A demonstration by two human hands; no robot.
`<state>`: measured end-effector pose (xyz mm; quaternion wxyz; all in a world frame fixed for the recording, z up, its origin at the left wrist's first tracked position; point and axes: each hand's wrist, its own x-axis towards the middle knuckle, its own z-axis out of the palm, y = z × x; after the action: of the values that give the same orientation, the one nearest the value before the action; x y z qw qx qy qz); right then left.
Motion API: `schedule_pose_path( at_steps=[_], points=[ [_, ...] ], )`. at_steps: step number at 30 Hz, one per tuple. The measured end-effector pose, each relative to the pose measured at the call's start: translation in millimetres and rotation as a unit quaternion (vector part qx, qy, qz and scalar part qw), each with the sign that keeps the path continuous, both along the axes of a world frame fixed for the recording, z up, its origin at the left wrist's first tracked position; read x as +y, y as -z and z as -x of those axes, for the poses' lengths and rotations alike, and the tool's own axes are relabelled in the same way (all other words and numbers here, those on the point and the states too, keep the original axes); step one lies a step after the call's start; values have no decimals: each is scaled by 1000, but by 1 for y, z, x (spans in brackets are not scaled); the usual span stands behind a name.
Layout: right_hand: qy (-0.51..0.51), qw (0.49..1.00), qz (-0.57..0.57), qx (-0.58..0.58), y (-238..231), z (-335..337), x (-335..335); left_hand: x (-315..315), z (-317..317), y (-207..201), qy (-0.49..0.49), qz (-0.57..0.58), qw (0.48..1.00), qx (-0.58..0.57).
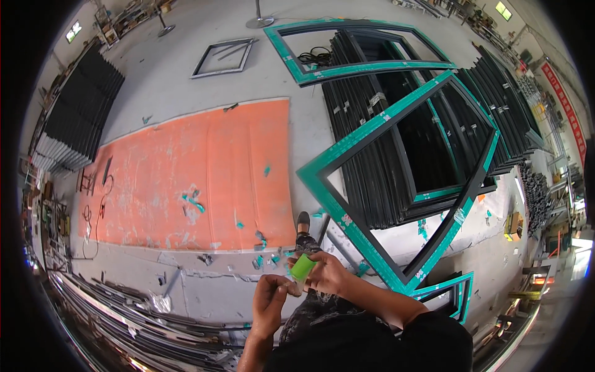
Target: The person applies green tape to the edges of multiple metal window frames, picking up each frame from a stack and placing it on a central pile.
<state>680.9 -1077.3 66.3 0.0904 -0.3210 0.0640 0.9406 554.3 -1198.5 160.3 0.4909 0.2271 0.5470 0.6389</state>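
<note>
While both hands meet just above the person's lap, the right hand (325,273) pinches a small green block (303,267) between thumb and fingers; the left hand (271,297) closes its fingertips on the block's lower end. Teal-taped window frame (372,186) leans just right; orange mat (198,180) lies ahead.

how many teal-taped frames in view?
3. One teal-taped frame lies flat at top centre, a large frame leans tilted over the black stack, a small frame corner shows at lower right. More may be hidden in the stacks.
</note>
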Motion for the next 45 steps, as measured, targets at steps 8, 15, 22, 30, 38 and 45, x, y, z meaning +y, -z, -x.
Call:
schedule_pose_path(
  at_steps=[8,15,22,30,38,45],
  points=[
    [-35,953,-35,300,6,37,108,164,63,-37,47,-41,997,47],
    [242,943,-176,144,-11,16,259,368,90,-30,68,-26,997,-2],
    [445,785,-347,-256,15,-55,356,554,39,106,155,74,977,-129],
    [276,659,-156,-682,179,-49,389,627,-37,302,358,307,877,90],
    [474,779,-108,-396,191,-10,420,625,-28,305,511,366,777,-36],
    [402,821,30,-404,170,-12,425,628,-26,327,557,407,707,-152]
  ],
)
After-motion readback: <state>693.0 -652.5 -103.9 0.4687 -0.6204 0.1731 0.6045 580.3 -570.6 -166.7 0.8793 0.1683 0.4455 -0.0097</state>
